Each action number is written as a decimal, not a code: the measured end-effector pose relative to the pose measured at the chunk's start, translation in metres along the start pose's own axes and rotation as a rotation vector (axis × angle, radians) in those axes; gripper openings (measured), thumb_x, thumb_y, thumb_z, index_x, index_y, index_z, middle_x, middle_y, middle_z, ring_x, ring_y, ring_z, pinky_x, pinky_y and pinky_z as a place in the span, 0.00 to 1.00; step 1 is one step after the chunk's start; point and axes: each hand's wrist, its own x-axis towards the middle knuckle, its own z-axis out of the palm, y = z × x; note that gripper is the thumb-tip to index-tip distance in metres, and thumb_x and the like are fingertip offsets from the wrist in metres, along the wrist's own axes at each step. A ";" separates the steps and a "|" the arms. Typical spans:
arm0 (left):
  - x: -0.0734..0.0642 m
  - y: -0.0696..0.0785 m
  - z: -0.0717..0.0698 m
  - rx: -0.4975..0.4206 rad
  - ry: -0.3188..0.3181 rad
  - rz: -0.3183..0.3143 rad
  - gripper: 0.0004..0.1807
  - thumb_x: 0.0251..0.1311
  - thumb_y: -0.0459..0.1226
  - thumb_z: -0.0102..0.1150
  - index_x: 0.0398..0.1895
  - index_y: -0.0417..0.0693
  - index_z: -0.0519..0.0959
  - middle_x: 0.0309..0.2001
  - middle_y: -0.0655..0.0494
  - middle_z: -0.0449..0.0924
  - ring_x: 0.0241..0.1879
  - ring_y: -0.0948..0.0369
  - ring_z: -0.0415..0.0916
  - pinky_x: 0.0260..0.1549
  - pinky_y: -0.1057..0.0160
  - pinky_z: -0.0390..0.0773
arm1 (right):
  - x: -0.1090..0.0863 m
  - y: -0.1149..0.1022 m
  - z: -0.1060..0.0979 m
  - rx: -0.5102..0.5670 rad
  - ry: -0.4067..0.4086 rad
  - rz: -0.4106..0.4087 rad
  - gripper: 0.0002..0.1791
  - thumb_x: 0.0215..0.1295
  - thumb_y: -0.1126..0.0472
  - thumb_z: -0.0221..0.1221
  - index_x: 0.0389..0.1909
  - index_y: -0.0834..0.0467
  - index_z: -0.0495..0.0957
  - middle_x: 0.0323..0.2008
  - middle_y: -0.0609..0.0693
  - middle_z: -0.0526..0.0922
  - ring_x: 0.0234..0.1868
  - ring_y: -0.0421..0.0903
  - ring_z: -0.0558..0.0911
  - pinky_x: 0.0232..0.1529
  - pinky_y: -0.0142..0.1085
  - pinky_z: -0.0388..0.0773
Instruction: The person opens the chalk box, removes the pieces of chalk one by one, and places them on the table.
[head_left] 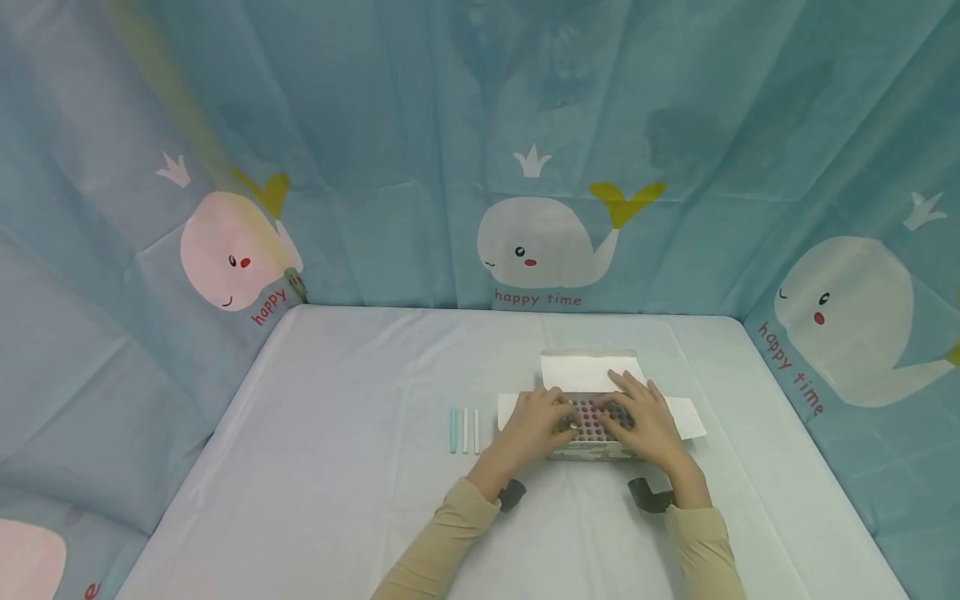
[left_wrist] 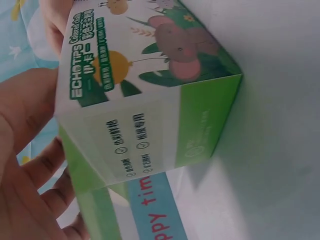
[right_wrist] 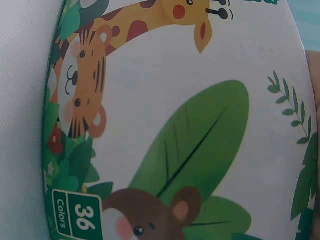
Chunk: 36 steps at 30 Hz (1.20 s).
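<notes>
An opened cardboard chalk box [head_left: 592, 451] lies on the table in the head view, rows of round chalk ends [head_left: 589, 416] showing inside. My left hand [head_left: 534, 422] bends over its left end, fingertips at the chalk rows. A small pale bit shows between thumb and forefinger; whether they pinch it is unclear. Over the right end, my right hand [head_left: 643, 419] has its fingers spread and its thumb reaching in to the chalk. The left wrist view has the box's printed end [left_wrist: 140, 140] beside my left fingers [left_wrist: 42, 162], tips partly hidden. Animal artwork [right_wrist: 175, 120] fills the right wrist view.
One teal chalk stick [head_left: 453, 430] and two white chalk sticks [head_left: 471, 431] lie side by side left of the box. The raised lid flap [head_left: 573, 372] stands behind it, and a side flap [head_left: 686, 417] juts right. Printed curtains surround the white table [head_left: 337, 467].
</notes>
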 end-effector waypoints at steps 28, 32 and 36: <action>0.006 0.006 -0.014 -0.030 0.065 -0.004 0.09 0.58 0.47 0.59 0.40 0.59 0.79 0.42 0.65 0.77 0.39 0.66 0.71 0.48 0.58 0.71 | 0.000 -0.001 -0.001 -0.013 0.021 -0.013 0.11 0.56 0.48 0.62 0.37 0.47 0.79 0.65 0.57 0.65 0.67 0.61 0.58 0.66 0.59 0.42; 0.007 0.005 -0.017 -0.198 0.144 -0.002 0.10 0.58 0.45 0.60 0.41 0.55 0.80 0.39 0.64 0.81 0.35 0.67 0.73 0.41 0.66 0.72 | 0.000 -0.001 -0.001 -0.002 0.025 -0.022 0.10 0.56 0.48 0.62 0.38 0.46 0.79 0.65 0.57 0.65 0.67 0.62 0.58 0.66 0.59 0.41; 0.005 0.004 -0.019 -0.314 0.208 -0.014 0.10 0.59 0.44 0.58 0.42 0.53 0.80 0.39 0.64 0.83 0.38 0.68 0.77 0.44 0.67 0.73 | -0.001 -0.002 -0.001 0.003 0.022 -0.020 0.10 0.56 0.48 0.62 0.37 0.45 0.79 0.65 0.57 0.65 0.67 0.62 0.58 0.66 0.59 0.41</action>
